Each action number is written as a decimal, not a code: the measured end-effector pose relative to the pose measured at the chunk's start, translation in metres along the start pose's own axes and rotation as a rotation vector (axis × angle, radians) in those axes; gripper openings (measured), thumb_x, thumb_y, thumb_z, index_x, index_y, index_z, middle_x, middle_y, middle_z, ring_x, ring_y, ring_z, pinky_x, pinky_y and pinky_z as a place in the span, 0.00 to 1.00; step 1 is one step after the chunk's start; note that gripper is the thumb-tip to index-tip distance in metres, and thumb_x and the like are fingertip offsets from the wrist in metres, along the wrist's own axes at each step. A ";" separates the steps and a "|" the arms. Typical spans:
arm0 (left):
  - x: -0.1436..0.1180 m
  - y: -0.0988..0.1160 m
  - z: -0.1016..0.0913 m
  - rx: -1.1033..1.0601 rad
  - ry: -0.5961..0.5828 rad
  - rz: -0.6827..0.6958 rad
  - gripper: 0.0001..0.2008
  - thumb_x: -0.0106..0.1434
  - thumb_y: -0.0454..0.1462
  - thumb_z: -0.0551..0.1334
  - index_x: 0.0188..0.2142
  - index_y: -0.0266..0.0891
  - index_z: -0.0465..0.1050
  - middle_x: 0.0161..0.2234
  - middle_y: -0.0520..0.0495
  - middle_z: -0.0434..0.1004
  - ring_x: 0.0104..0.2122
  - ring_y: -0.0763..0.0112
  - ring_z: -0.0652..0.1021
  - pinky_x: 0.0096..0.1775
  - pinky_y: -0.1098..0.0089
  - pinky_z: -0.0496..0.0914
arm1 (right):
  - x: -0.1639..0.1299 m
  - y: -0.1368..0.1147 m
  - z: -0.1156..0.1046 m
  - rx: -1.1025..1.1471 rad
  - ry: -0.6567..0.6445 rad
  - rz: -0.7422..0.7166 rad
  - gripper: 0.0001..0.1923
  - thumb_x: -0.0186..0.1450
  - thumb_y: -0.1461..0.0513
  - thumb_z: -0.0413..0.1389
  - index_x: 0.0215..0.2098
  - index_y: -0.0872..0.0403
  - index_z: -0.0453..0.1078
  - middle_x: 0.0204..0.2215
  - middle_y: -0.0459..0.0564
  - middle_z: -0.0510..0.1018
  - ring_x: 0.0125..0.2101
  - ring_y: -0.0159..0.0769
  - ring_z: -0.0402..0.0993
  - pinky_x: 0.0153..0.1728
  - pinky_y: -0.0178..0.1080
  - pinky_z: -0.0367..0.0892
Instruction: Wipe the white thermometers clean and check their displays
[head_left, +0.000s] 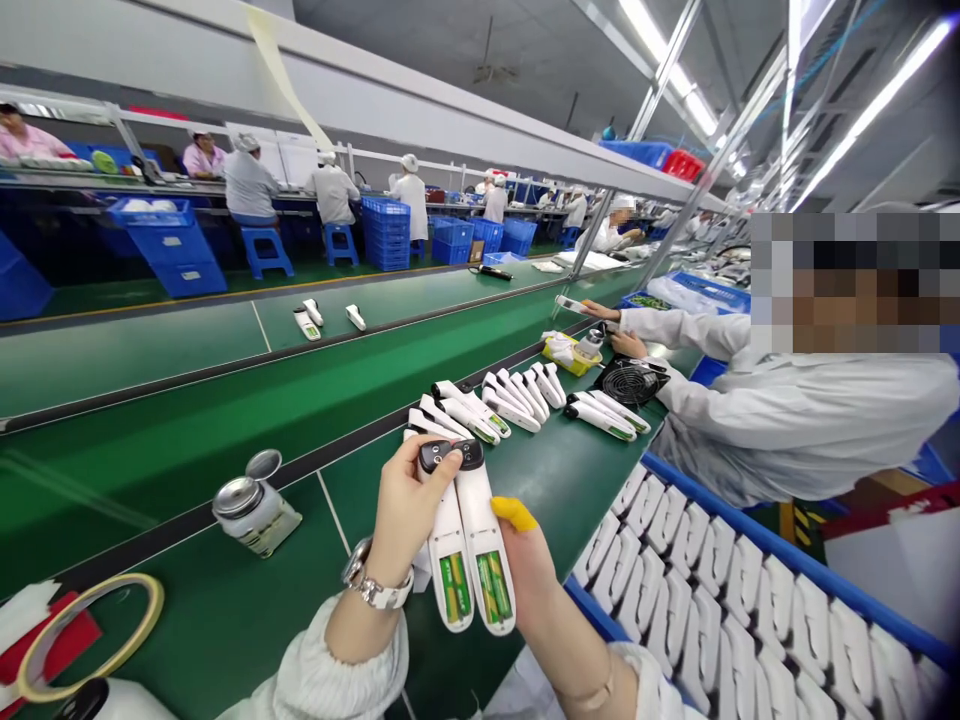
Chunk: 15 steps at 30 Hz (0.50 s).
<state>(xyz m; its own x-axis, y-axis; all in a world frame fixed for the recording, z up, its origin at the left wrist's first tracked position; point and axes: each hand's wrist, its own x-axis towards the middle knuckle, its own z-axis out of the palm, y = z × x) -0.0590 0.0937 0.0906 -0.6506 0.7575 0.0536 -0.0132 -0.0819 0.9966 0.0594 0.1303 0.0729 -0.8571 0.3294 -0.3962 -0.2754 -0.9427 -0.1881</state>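
Two white handsets (471, 545) lay side by side between my hands, long axes running away from me, green batteries nearest. My left hand (405, 510) was clamped around them, thumb on the dark heads; my right hand (529, 560) pressed their right flank, yellow-capped finger up.

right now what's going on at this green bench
A person holds two white handheld devices together over the green bench, battery bays open and green batteries showing. The left hand grips them from the left; the right hand, with a yellow cot on one finger, supports them from the right. More devices lie in a row ahead, and a bin of white parts sits to the right. A co-worker works beside a small fan.
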 end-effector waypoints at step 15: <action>0.006 -0.011 0.002 -0.026 -0.061 -0.046 0.15 0.53 0.45 0.64 0.36 0.39 0.70 0.34 0.47 0.74 0.34 0.66 0.73 0.38 0.67 0.67 | 0.006 0.001 -0.008 -0.072 -0.021 -0.039 0.15 0.58 0.58 0.51 0.39 0.57 0.70 0.35 0.52 0.80 0.41 0.46 0.74 0.46 0.47 0.65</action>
<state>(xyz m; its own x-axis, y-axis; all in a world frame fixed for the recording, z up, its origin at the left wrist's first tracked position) -0.0612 0.1003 0.0798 -0.6014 0.7989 0.0123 -0.0626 -0.0625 0.9961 0.0573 0.1320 0.0634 -0.8555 0.3642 -0.3681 -0.2779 -0.9227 -0.2671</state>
